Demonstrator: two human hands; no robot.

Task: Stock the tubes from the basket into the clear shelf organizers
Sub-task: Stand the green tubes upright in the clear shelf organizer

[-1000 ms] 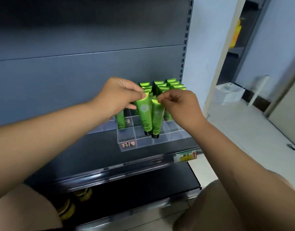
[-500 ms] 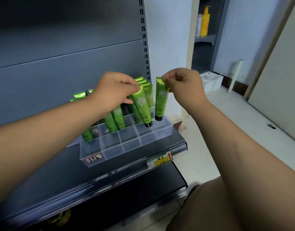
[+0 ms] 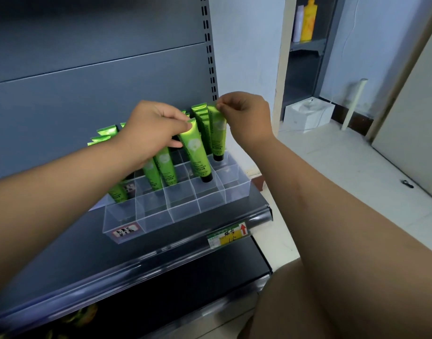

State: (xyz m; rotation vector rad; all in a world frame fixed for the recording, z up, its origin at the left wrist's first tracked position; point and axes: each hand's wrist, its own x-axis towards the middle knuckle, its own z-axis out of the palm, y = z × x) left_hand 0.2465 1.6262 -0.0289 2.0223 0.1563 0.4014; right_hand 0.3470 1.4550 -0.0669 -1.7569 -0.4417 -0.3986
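Note:
A clear shelf organizer (image 3: 185, 204) with gridded compartments stands on the dark shelf (image 3: 63, 245). Several green tubes with black caps stand in its rear compartments. My left hand (image 3: 151, 128) pinches the crimped top of one green tube (image 3: 195, 152), whose cap sits in a second-row compartment. My right hand (image 3: 244, 113) pinches the top of another green tube (image 3: 217, 135), cap down in a compartment at the organizer's right end. The basket is out of view.
The front row of compartments holds nothing. A price label (image 3: 228, 236) sits on the shelf's front rail. Right of the shelving lie a white floor, a white box (image 3: 307, 113) and a second shelf with a yellow bottle (image 3: 309, 18).
The camera has swung further left of the organizer. Both hands have lowered their tubes, so each cap now sits in a compartment.

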